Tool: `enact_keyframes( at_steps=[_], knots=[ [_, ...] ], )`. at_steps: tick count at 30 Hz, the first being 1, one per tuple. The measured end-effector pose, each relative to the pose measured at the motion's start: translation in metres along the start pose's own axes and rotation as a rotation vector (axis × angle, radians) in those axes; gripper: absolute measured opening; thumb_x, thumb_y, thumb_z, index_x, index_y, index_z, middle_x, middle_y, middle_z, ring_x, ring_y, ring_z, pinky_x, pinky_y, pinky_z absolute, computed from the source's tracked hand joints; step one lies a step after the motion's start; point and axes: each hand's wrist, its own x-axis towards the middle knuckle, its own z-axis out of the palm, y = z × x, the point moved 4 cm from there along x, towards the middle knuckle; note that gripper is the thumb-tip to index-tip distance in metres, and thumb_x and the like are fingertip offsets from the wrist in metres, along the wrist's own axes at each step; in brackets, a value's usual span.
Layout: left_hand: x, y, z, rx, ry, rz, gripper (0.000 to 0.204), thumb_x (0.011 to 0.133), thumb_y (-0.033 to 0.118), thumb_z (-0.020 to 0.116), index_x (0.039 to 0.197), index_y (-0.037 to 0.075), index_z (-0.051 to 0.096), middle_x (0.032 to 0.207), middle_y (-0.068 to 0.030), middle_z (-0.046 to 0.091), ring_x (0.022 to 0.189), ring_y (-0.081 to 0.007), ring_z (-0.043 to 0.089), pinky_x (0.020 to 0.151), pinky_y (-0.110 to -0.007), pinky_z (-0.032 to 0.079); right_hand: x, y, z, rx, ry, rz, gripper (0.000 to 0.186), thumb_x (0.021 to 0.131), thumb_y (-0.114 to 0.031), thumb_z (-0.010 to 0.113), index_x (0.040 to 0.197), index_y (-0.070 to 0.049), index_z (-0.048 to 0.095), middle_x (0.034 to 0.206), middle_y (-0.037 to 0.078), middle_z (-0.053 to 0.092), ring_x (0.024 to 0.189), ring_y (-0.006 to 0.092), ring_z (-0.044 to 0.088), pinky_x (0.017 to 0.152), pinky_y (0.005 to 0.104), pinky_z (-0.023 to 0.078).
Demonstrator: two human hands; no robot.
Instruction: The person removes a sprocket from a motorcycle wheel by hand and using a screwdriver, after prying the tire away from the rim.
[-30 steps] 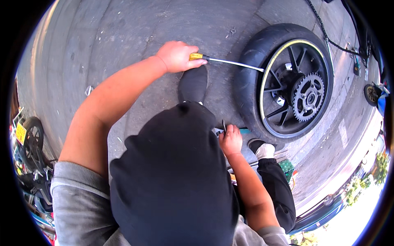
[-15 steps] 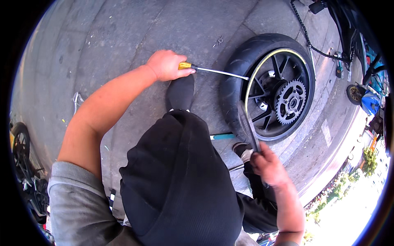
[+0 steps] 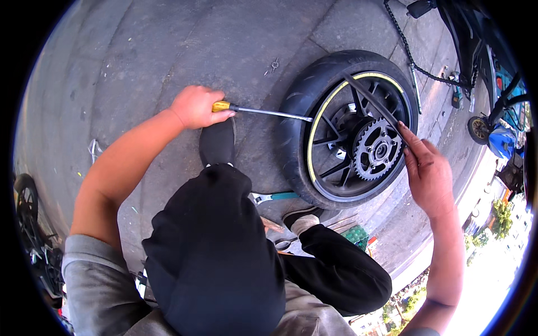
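Note:
A motorcycle wheel lies on the pavement, with a black tire point(image 3: 291, 134), a black spoked rim with a yellow stripe point(image 3: 310, 159) and a toothed sprocket point(image 3: 364, 159). My left hand point(image 3: 199, 106) is closed around the yellow handle of a screwdriver point(image 3: 263, 112). The screwdriver's tip sits at the near-left edge of the rim, against the tire. My right hand point(image 3: 428, 171) grips a long dark tire lever point(image 3: 374, 101) that slants across the wheel. Its far end is at the upper-left rim edge, by the tire bead.
An adjustable wrench point(image 3: 274, 196) with a teal handle lies beside my shoe, near the tire. A chain point(image 3: 414, 59) hangs from a motorcycle at the upper right. A small metal part point(image 3: 274, 65) rests on the paving beyond the wheel. Another motorcycle point(image 3: 36, 235) stands at far left.
The tire lever has swung from the wheel's near side to its upper-left rim as my right hand moved up and right. The screwdriver stays at the rim in my left hand.

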Motion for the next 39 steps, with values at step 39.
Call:
enact_keyframes(
  at_steps=[39],
  knots=[
    [0.050, 0.170, -0.182, 0.371, -0.172, -0.090, 0.042, 0.104, 0.051, 0.067, 0.100, 0.009, 0.075, 0.083, -0.0161, 0.076, 0.082, -0.0391, 0.077, 0.070, -0.053, 0.060, 0.063, -0.008, -0.009, -0.302, -0.119, -0.172, 0.049, 0.097, -0.009, 0.068, 0.142, -0.025, 0.074, 0.093, 0.010, 0.074, 0.082, 0.0321, 0.076, 0.072, 0.0440, 0.062]
  ],
)
